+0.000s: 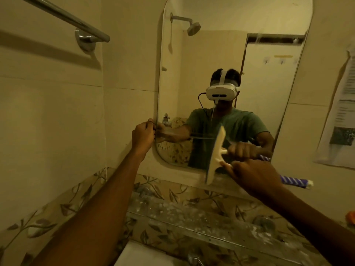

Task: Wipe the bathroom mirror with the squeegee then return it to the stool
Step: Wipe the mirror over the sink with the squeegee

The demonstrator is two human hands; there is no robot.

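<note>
The tall mirror [221, 54] with rounded corners hangs on the beige tiled wall. My right hand [255, 177] grips the squeegee [216, 156] by its purple-and-white striped handle [294, 181]. Its cream blade stands almost upright against the lower part of the glass, overlapping the mirror's bottom edge. My left hand [143, 134] is closed on the mirror's left edge, fingers curled around the rim. The stool is out of view.
A chrome towel bar [65, 18] juts out at upper left. Below the mirror runs a glass shelf [172, 210] spotted with white marks, with a white basin [146, 254] and tap [194, 259] beneath. A paper sheet [342, 112] hangs on the right wall.
</note>
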